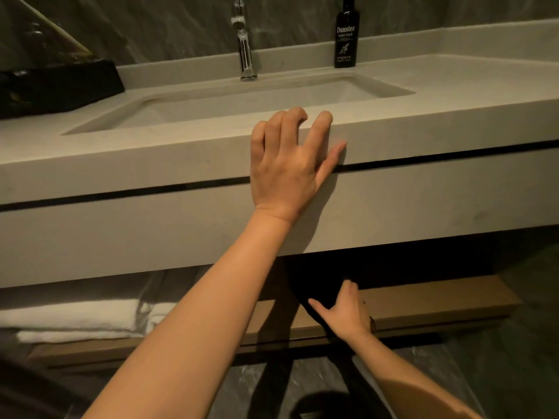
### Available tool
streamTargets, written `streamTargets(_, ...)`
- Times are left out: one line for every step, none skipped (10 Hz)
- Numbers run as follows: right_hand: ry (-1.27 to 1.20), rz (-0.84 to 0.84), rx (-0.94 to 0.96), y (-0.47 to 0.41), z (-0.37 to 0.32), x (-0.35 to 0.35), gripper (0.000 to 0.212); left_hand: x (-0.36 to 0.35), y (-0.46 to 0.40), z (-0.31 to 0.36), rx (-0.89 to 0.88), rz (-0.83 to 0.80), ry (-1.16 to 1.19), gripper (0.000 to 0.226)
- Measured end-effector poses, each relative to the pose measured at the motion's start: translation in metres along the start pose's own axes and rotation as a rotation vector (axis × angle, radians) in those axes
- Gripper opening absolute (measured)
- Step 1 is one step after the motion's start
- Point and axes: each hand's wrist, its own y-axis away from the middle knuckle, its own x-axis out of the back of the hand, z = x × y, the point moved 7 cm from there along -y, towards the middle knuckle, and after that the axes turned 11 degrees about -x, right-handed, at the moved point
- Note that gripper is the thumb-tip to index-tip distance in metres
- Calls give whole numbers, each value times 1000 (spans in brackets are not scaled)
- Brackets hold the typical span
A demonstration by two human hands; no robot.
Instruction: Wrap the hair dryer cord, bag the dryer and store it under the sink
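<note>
Left hand (287,167) splayed flat, arm outstretched — right hand (348,313) lower, fingers curled.

Showing "Dunster" in white on a black bottle (347,34), standing up and right of the left hand (287,167); "hand wash" reading faintly beneath, smaller lines under that blurring beyond reading.
</note>
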Motion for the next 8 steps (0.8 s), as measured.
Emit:
streamTargets(86, 61, 160, 14, 4, -6, 87, 0, 1, 0, -3, -7, -1, 37)
streamTargets(126, 82, 189, 6, 1, -8, 72, -1, 0, 0, -4, -17, -4, 37)
streamTargets(142, 96, 197, -3, -6, -10, 68, -1, 0, 0, -10, -6, -10, 37)
streamTargets(139, 77, 149, -5, -5, -12, 67, -2, 1, -1, -4, 4, -3, 37)
streamTargets(129, 74, 119, -1, -2, -5, 78, -1, -1, -2, -4, -10, 7, 36)
streamTargets(131, 80, 82, 17, -3, 19, 94, 1, -2, 0, -3, -68, 23, 34)
streamTargets(95, 143, 82, 44, -11, 67, 90, 2, -6, -1, 18, -152, 67, 34)
streamTargets(-79, 199, 73, 78, -20, 130, 70, 14, -4, -3, 14, -306, 221, 42)
